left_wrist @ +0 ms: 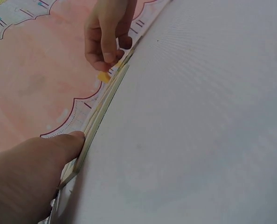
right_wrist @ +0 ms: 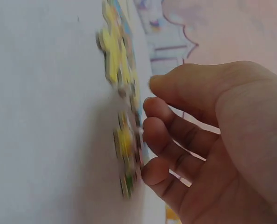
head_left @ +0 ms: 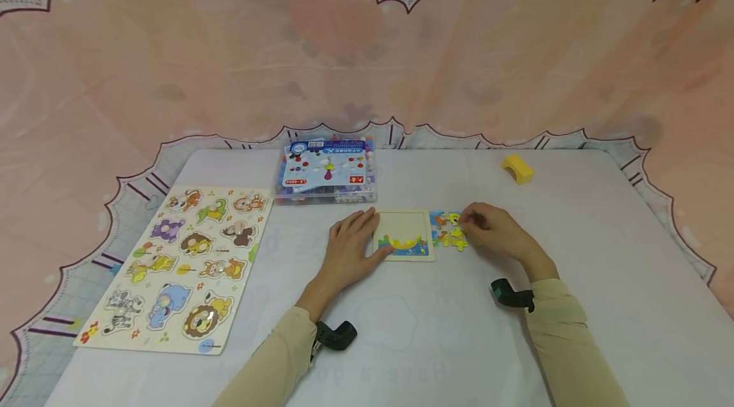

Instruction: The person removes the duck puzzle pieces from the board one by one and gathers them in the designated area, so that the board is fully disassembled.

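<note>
A small wooden jigsaw tray (head_left: 404,223) lies in the middle of the table, with a strip of blue and yellow picture along its near side. My left hand (head_left: 351,249) rests at its left end, fingers extended. The thumb touches the tray's near edge, also seen in the left wrist view. Loose jigsaw pieces (head_left: 459,244), mostly yellow and blue, lie along the tray's right side. Over their right end hovers my right hand (head_left: 497,232), its fingers loosely bent. In the right wrist view nothing shows between thumb and fingers, beside the blurred pieces (right_wrist: 111,56).
An animal peg puzzle board (head_left: 192,267) lies at the left. Behind the tray stands a clear plastic box (head_left: 327,171) with a printed card on top. A yellow arch block (head_left: 518,169) sits at the back right. A patterned cloth hangs behind the white table (head_left: 413,343).
</note>
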Action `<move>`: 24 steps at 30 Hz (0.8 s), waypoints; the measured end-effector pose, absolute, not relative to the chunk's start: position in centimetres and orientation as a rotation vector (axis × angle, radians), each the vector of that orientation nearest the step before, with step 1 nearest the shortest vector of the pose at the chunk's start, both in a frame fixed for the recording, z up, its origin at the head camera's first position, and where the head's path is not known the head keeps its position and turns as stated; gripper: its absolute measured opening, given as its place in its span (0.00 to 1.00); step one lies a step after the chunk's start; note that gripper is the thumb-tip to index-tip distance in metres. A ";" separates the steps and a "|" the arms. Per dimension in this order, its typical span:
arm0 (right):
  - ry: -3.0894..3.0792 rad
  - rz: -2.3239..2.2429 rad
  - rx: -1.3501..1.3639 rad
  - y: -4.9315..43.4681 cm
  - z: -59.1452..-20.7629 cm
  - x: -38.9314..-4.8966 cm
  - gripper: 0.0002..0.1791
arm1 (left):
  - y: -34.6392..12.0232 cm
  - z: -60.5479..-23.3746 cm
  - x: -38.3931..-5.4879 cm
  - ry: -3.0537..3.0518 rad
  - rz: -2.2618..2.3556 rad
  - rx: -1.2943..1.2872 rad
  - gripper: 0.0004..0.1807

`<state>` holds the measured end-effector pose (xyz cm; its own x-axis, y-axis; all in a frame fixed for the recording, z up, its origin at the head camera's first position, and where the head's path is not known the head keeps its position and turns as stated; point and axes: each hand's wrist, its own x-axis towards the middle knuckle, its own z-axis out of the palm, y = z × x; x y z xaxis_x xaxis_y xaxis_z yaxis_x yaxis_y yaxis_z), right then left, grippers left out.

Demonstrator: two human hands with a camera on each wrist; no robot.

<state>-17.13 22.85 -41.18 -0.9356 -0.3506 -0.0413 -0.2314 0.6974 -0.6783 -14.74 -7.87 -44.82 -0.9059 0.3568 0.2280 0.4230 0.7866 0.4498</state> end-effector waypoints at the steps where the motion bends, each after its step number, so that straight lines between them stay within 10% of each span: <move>1: 2.736 -1.065 -0.480 22.5 -41.2 -17.1 0.09 | -7.9 -44.8 -14.7 -2.842 -0.763 -0.626 0.37; 24: 2.695 -1.112 -0.844 14.6 -41.7 -15.7 0.09 | -8.1 -44.9 -14.7 -2.912 -0.614 -0.684 0.50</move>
